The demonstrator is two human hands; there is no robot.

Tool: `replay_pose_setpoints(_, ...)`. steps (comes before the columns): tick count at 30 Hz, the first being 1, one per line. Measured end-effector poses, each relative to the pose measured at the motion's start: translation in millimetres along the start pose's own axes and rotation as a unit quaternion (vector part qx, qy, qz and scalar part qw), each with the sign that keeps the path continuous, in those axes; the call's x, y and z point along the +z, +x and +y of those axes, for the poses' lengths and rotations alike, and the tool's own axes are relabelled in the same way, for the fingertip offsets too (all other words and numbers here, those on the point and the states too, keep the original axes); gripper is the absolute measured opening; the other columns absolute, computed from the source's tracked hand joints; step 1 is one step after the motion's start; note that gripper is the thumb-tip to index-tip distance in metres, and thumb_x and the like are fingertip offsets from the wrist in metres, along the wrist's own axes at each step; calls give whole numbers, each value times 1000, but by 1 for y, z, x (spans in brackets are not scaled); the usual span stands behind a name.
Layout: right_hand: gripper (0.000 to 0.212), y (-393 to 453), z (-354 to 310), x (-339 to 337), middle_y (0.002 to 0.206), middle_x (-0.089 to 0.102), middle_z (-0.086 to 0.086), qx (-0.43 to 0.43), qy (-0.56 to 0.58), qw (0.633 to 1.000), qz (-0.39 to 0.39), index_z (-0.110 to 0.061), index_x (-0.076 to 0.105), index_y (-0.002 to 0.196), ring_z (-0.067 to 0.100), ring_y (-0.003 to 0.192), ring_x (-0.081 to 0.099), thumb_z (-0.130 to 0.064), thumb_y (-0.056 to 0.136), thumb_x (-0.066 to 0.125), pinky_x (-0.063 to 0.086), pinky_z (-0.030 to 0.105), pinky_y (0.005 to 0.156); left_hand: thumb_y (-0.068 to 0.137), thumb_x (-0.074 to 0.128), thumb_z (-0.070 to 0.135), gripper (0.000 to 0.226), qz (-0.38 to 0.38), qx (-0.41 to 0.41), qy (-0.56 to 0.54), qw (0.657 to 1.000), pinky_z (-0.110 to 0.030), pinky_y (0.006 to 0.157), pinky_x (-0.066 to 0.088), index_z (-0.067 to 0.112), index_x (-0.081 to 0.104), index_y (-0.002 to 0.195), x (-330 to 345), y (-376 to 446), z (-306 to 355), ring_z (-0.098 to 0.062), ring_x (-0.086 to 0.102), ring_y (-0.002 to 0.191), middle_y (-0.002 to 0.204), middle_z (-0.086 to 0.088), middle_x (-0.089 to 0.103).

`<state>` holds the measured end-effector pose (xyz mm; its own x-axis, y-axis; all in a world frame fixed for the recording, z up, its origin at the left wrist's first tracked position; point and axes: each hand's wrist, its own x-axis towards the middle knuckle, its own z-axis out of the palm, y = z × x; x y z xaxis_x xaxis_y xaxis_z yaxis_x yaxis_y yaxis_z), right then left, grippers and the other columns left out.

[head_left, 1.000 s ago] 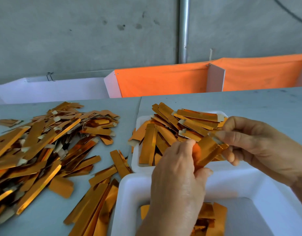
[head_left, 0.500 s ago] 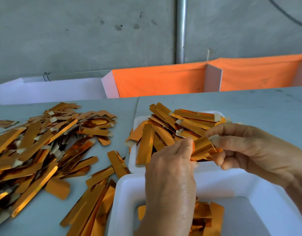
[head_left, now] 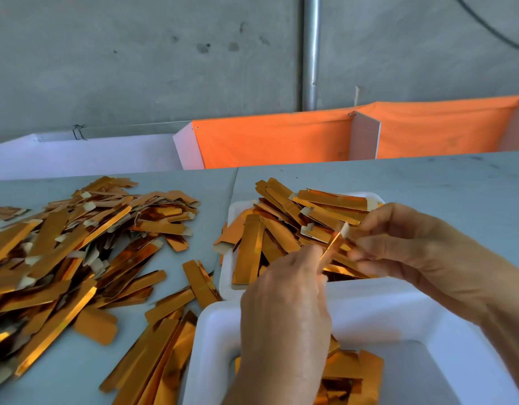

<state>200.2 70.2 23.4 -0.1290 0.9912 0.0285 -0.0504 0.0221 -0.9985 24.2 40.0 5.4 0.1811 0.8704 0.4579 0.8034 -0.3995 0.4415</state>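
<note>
Held piece: one shiny gold cardboard strip [head_left: 332, 246], turned edge-on to the camera, so it reads as a thin slanted line with a pale tab at the top end.
Where it's at: up in the air between the two hands, over the near side of the far white foam tray [head_left: 225, 273], not touching the pile below as far as I can tell.
Left hand: the left hand [head_left: 284, 311] has its back to the camera and its fingertips pinch the lower end of the strip. The pads themselves are hidden.
Right hand: the right hand [head_left: 413, 252] comes in from the right with fingers curled, thumb and forefinger pinching the upper end right by the tab.
Far tray: stacked with a messy pile of gold strips [head_left: 281, 226], a few poking out over the rim.
Near tray: the bigger near white foam tray [head_left: 211, 325] sits under the left wrist, with some folded gold pieces [head_left: 354, 372] in the bottom.
Table: the grey table [head_left: 428, 182] carries both trays, plus a big loose heap of gold strips [head_left: 77, 244] on the left. A handful of stray strips [head_left: 164, 358] lies right up against the near tray.
Background: orange cloth [head_left: 281, 138] behind the table, a metal pipe [head_left: 311, 54] running up the concrete wall [head_left: 135, 68].
</note>
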Motion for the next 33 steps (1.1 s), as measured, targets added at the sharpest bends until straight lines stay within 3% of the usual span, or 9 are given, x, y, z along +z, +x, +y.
replay_pose_setpoints(3, 21, -2, -2, 0, 78, 66, 7, -45, 20, 999, 21, -15, 68, 74, 22, 76, 72, -21, 55, 75, 56, 23, 59, 67, 76, -6, 56, 46, 42, 7, 998, -30, 74, 57, 14, 66, 118, 7, -2, -2, -17, 67, 91, 103, 1, 71)
replay_pose_setpoints(6, 40, -5, -5, 5, 85, 66, 6, -62, 19, 997, -40, -14, 72, 83, 20, 84, 71, -36, 54, 88, 56, 24, 61, 68, 72, -8, 72, 35, 57, 52, 996, -37, 82, 56, 14, 54, 134, 12, 2, -2, -25, 64, 101, 123, -5, 63)
replay_pose_setpoints(8, 55, -6, -5, 8, 85, 68, 8, -59, 10, 996, -61, -15, 72, 85, 20, 85, 71, -49, 46, 90, 56, 24, 63, 65, 75, -7, 75, 24, 54, 75, 995, -35, 74, 58, 13, 54, 134, 13, 4, -1, -25, 65, 95, 119, -6, 65)
replay_pose_setpoints(14, 64, -7, -7, 11, 81, 69, 4, -84, -64, 994, -39, -17, 73, 89, 17, 78, 70, -60, 44, 86, 55, 21, 62, 49, 86, 1, 90, 17, 41, 102, 994, -31, 58, 56, 7, 53, 132, 14, 2, -2, -19, 60, 70, 83, -3, 67)
replay_pose_setpoints(17, 54, -8, -7, 13, 77, 69, 2, -66, -90, 992, -59, -18, 73, 87, 13, 75, 68, -58, 52, 83, 54, 20, 60, 43, 92, 12, 89, 8, 32, 144, 989, -30, 56, 56, 7, 60, 126, 15, 1, -2, -18, 61, 68, 79, -3, 65)
replay_pose_setpoints(20, 30, -6, -5, 13, 76, 67, 3, -67, -102, 991, -46, -19, 71, 83, 14, 69, 66, -39, 64, 82, 53, 21, 58, 51, 91, 22, 77, 17, 17, 151, 988, -29, 57, 55, 9, 64, 122, 16, 2, -2, -18, 61, 69, 80, -3, 65)
replay_pose_setpoints(27, 25, -5, -5, 16, 77, 66, 4, -85, -86, 992, -16, -23, 71, 80, 19, 63, 65, -29, 56, 74, 56, 30, 60, 87, 53, 44, 61, 59, 44, 27, 997, -24, 74, 47, 14, 45, 139, 12, -3, 5, -16, 52, 94, 101, -1, 55)
replay_pose_setpoints(30, 29, -6, -6, 14, 78, 66, 6, -99, -88, 991, -21, -22, 71, 84, 21, 63, 64, -30, 56, 74, 57, 32, 62, 88, 29, 58, 66, 92, 43, -38, 994, -14, 84, 32, 35, 15, 148, 13, -6, 5, -1, 31, 107, 112, 16, 33)
replay_pose_setpoints(33, 38, -6, -7, 11, 76, 63, 7, -101, -53, 993, -43, -19, 71, 86, 17, 61, 62, -35, 53, 84, 53, 25, 55, 85, 23, 62, 67, 81, 23, -80, 993, -14, 88, 36, 41, 9, 147, 12, -9, 4, 3, 30, 106, 106, 21, 27)
